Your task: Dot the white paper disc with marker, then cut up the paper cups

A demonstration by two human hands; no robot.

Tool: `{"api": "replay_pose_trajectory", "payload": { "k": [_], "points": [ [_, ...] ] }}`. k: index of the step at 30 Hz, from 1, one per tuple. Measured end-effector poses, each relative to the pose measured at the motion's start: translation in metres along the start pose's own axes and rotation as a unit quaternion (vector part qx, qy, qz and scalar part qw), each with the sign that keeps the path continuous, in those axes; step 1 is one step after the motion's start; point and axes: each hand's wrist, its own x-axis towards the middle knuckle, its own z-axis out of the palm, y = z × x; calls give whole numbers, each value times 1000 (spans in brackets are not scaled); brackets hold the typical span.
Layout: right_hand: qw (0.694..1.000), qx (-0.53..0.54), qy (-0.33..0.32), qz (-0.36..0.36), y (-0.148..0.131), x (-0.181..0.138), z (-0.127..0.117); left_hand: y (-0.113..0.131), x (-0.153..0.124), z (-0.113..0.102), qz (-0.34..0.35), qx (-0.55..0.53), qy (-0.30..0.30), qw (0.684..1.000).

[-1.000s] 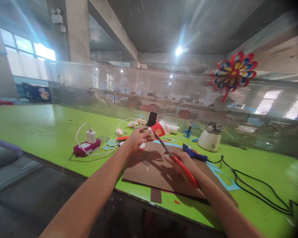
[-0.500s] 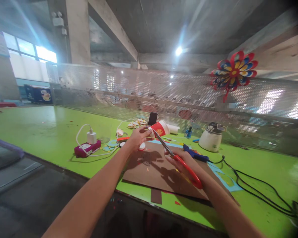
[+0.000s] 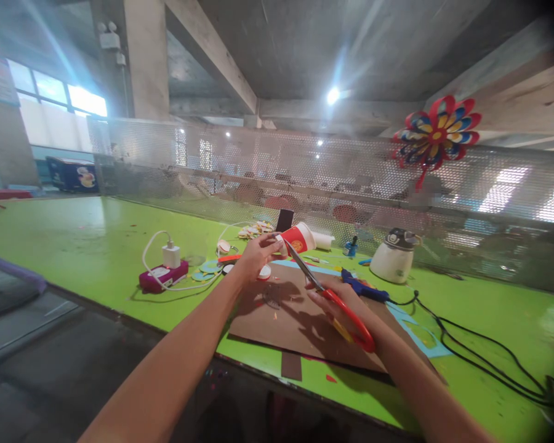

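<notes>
My right hand [image 3: 339, 304] grips red-handled scissors [image 3: 332, 295], blades pointing up and left toward my left hand [image 3: 257, 255]. My left hand's fingers are pinched on a small pale piece at the blade tips; I cannot make out what it is. Both hands hover over a brown cardboard sheet [image 3: 295, 329] lying on the green table [image 3: 74, 240]. A red paper cup [image 3: 298, 239] lies on its side just behind my left hand.
A magenta power strip [image 3: 162, 275] with a white charger and cable sits left. A blue glue gun [image 3: 362, 286] and black cord [image 3: 471, 344] lie right, near a white pot [image 3: 392, 258]. Paper discs [image 3: 253, 230] lie behind. A mesh fence [image 3: 305, 178] carries a pinwheel [image 3: 436, 132].
The scissors' handles and my right hand have shifted slightly down and right; the hands otherwise stay in place over the cardboard.
</notes>
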Motion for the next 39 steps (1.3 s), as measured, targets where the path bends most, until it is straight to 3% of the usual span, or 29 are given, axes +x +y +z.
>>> {"api": "replay_pose_trajectory", "payload": {
  "k": [14,20,31,39],
  "points": [
    [1000,12,6,14,-6,-1,2,0,0,3,7,1,28,1000],
    [999,-31,27,-27,-5,1,4,-4,1,5,13,1,46,999],
    [996,-58,62,-33,-8,-1,7,-5,1,8,6,10,46,999],
    [995,-71,50,-47,1,5,6,-6,3,6,13,18,47,999]
  ]
}}
